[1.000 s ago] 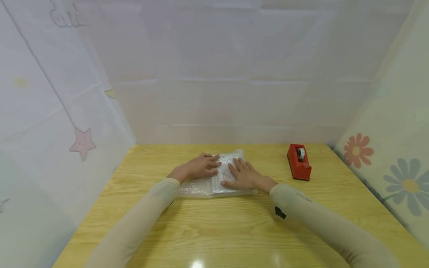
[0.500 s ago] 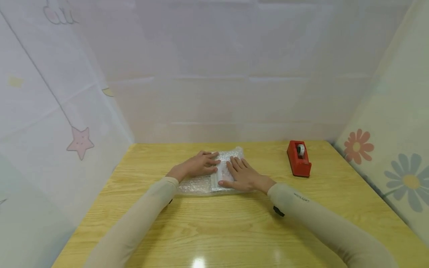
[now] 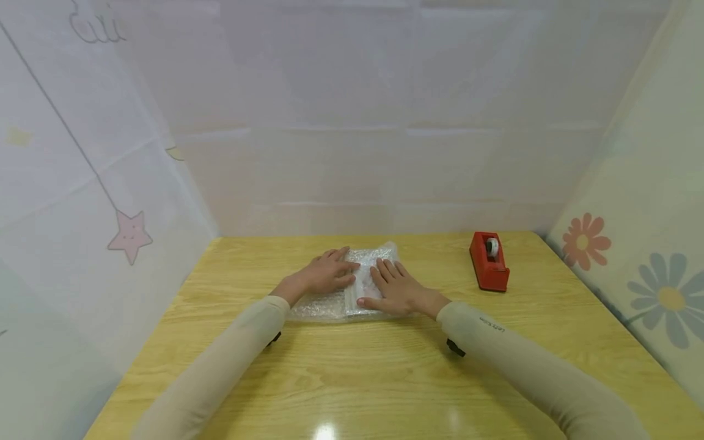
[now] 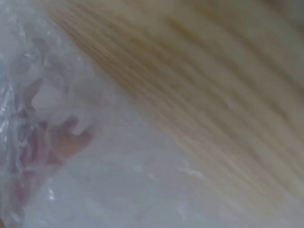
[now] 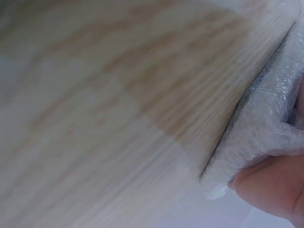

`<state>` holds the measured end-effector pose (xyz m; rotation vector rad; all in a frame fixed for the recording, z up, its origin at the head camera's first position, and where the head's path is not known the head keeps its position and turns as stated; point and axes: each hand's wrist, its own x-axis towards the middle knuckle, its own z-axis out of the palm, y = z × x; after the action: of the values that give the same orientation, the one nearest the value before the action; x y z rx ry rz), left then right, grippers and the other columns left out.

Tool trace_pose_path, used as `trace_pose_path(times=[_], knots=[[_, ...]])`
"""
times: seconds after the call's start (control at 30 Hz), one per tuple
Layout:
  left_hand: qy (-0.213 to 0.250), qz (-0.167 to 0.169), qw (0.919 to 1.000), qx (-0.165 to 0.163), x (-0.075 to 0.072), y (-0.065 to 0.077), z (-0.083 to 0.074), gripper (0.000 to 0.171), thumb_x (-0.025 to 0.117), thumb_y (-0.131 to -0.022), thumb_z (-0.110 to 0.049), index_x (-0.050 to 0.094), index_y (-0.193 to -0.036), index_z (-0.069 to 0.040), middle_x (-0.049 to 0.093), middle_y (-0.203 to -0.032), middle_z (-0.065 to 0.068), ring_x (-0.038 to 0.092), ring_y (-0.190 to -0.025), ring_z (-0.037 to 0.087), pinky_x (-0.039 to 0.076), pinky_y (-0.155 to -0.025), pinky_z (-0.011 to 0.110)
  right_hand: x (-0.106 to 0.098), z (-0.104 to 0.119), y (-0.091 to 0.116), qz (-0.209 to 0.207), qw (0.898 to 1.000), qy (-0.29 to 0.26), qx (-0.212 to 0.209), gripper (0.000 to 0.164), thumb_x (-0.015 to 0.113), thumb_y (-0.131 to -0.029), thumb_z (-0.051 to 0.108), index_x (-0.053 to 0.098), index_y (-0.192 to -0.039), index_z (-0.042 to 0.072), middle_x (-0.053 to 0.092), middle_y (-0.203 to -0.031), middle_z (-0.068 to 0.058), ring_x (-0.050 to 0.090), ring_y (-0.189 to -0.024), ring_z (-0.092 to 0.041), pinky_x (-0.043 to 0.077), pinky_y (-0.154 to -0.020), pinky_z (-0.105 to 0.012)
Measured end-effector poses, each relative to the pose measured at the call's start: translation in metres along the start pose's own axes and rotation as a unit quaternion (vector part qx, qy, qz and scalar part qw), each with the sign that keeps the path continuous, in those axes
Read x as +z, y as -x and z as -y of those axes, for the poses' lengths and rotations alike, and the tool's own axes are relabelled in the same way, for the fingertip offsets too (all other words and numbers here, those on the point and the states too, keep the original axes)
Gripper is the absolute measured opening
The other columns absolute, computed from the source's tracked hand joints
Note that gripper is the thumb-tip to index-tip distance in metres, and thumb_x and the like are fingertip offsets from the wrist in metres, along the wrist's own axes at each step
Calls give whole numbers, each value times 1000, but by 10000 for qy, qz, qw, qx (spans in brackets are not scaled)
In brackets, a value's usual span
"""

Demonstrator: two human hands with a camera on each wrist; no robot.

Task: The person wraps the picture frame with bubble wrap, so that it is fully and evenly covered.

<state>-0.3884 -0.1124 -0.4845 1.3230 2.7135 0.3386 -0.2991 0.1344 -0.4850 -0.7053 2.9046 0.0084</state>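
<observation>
A flat whitish item (image 3: 365,287) lies on the table under or inside clear bubble wrap (image 3: 321,308); its exact kind is hard to make out. My right hand (image 3: 400,290) rests on top of it, fingers spread and straight. On the package's left side, my left hand (image 3: 319,275) touches the wrap with loosely extended fingers. The left wrist view shows bubble wrap (image 4: 133,166) close up, with a blurred reddish shape behind it. In the right wrist view, a fingertip (image 5: 270,185) of my right hand touches the folded edge of the wrap (image 5: 259,128).
A red tape dispenser (image 3: 489,261) with a white roll stands at the back right of the wooden table (image 3: 357,379). Light cloth walls printed with a star (image 3: 129,236) and flowers (image 3: 585,240) enclose the table on the left, back and right.
My left hand has shifted slightly left along the wrap, its fingers now angled further up. My right hand stays on the package. The camera view has drifted a little.
</observation>
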Motion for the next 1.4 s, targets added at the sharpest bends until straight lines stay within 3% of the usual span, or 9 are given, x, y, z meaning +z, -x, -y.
trace_pose_path(times=[0.13,0.27,0.5,0.67,0.9,1.0,1.13,1.27,1.4], knots=[[199,46,9987,-464,1,5,-1,61,39,-108,-54,38,-160,-22,7,-169,15,17,-149,46,17,-113,69,-1,-1,-1,-55,10000,51,-24,108,18,-92,85,10,-163,3,1,-167,-21,2,-153,-35,3,-120,-54],[389,21,9951,-911,3,11,3,70,39,-106,-57,29,-163,-16,22,-164,21,28,-144,47,21,-110,71,0,-2,-1,-77,9999,74,-47,109,18,-92,85,11,-163,2,2,-167,-21,3,-153,-35,4,-120,-55],[913,-49,9794,-1798,-7,32,9,82,45,-103,-60,24,-163,-8,31,-156,26,31,-141,48,25,-108,71,2,-2,-2,-119,9999,66,1,110,18,-91,86,12,-163,3,3,-167,-21,4,-154,-35,3,-120,-54],[1485,-34,9739,-1715,-12,50,20,66,45,-109,-44,35,-157,1,36,-153,27,36,-139,45,33,-109,62,1,-3,-2,-130,9999,-15,-31,108,20,-92,85,12,-163,3,2,-168,-21,3,-154,-35,2,-120,-54],[2144,-141,9651,-1494,-12,71,38,38,52,-109,-31,63,-134,-5,63,-128,9,59,-116,29,49,-95,49,1,-4,1,-150,9998,-129,-79,107,23,-94,83,11,-163,2,2,-167,-22,2,-153,-36,1,-120,-54],[2660,-30,9522,-1503,-14,83,39,33,56,-107,-28,66,-128,-4,67,-111,8,63,-95,24,53,-81,44,0,-2,2,-169,9996,-200,-129,107,24,-94,82,12,-162,1,2,-167,-23,2,-153,-37,1,-120,-55],[3567,170,9219,-1500,-17,95,40,27,58,-107,-24,67,-120,-2,64,-89,13,52,-68,24,47,-61,37,0,-2,3,-188,9996,-186,-141,106,26,-95,81,13,-162,1,3,-167,-23,3,-153,-37,2,-120,-55],[4085,213,9006,-1469,-20,102,43,26,59,-106,-23,66,-119,-2,62,-88,15,46,-67,24,43,-57,34,0,-3,4,-243,9993,-242,-133,105,28,-95,80,13,-162,1,4,-167,-23,3,-153,-37,2,-120,-55],[4313,225,8884,-1555,-21,107,45,33,62,-105,-26,64,-127,-1,64,-96,15,50,-72,23,45,-61,33,0,-3,4,-225,9993,-255,-158,106,27,-95,81,11,-162,1,2,-167,-23,3,-153,-37,2,-120,-55]])
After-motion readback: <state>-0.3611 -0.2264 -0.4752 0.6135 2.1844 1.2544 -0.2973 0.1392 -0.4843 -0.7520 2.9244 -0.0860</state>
